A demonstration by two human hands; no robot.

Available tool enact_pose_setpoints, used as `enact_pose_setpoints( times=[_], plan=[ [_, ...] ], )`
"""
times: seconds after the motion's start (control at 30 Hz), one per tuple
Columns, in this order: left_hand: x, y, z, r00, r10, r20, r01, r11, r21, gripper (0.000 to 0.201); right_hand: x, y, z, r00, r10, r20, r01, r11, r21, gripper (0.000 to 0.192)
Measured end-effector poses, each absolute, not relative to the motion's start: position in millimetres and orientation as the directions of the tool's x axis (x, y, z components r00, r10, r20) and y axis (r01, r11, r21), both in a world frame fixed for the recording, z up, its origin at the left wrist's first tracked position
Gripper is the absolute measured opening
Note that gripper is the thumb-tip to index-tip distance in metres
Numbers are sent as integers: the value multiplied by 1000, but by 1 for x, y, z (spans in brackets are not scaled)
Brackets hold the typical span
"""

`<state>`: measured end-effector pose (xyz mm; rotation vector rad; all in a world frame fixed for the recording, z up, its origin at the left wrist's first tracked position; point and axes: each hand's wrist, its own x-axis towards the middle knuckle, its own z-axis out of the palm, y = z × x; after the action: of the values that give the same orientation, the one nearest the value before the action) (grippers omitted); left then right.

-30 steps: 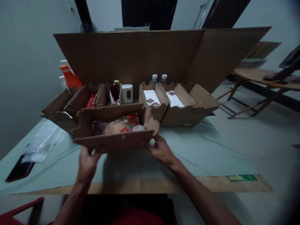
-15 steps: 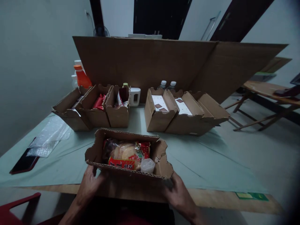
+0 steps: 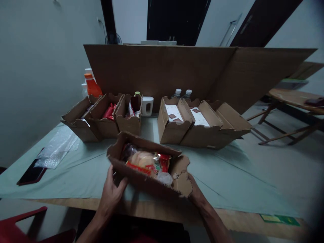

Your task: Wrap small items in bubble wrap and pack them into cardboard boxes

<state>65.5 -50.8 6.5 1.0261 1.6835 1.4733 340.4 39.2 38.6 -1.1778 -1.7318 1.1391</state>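
Observation:
Between my two hands is an open cardboard box (image 3: 144,185), tilted and turned so its left end points away from me. Inside lie a snack packet (image 3: 144,159) with red print and a small translucent plastic container (image 3: 165,178). My left hand (image 3: 112,189) grips the box's near left side, thumb against the wall, some fingers hidden beneath it. At the right end my right hand (image 3: 194,190) holds the box, its fingers mostly hidden behind the cardboard.
Behind stand several cardboard boxes (image 3: 128,126) in two groups, before a tall cardboard panel (image 3: 157,71). A white handled container (image 3: 147,106) is between the groups. An orange bottle (image 3: 93,86), bubble wrap (image 3: 57,148) and a phone (image 3: 31,171) are at left.
The box in my hands has moved slightly right and turned clockwise, its left end rising and its right end dropping. Both hands moved with it.

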Motion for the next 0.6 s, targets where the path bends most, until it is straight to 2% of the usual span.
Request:
enact_pose_setpoints(
  times=[0.1,0.2,0.37,0.5,0.6],
  plan=[
    [76,-8,9,-427,900,86,181,-8,984,75,354,25,25,-200,980,7,247,57,-967,35],
    [92,10,6,-328,941,87,213,-17,977,71,358,15,18,-150,988,-21,284,22,-959,41],
    [108,-16,3,-127,991,34,128,-17,992,67,352,17,16,-194,981,31,405,109,-908,30],
    [106,-33,5,1,996,89,150,-88,985,79,354,19,12,-229,972,55,465,159,-871,24],
    [105,-29,6,18,990,143,193,-143,971,96,353,18,7,-236,968,87,495,197,-846,23]
  ],
)
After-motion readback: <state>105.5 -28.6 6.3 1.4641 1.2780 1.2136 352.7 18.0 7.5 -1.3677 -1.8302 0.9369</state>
